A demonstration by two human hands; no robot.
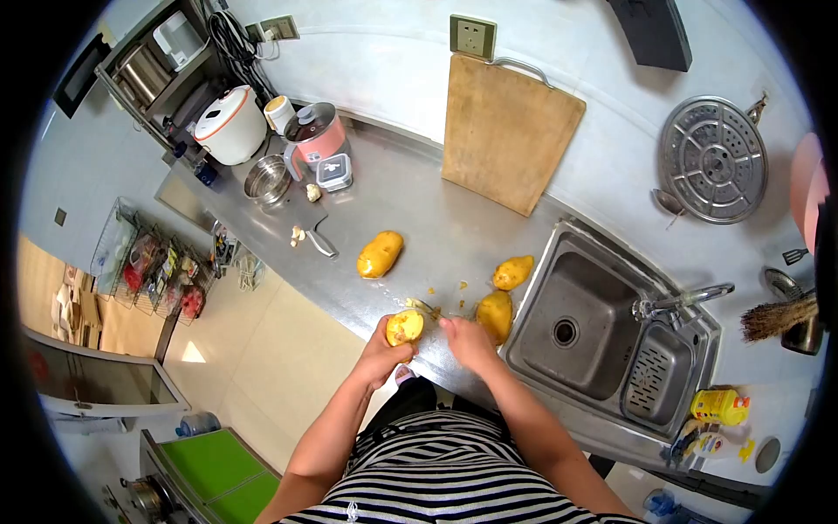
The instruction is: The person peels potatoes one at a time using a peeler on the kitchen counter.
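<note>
My left hand (381,355) is closed around a partly peeled potato (404,327) above the counter's front edge. Pale flesh shows on its upper face, with brownish skin patches left. The fingers of my right hand (469,342) are closed on a small, thin tool (424,307) that points toward the potato; its exact kind is not clear. Right beside that hand lies an unpeeled potato (495,316), with another potato (512,272) behind it. A larger potato (380,254) rests farther left. Small bits of peel (463,285) are scattered between them.
A steel sink (602,293) with a faucet (685,299) is set into the counter at right. A wooden cutting board (506,131) leans on the wall. Garlic, a grey-handled tool (323,242), a steel bowl (267,179), a pink pot (316,135) and a rice cooker (231,127) stand left.
</note>
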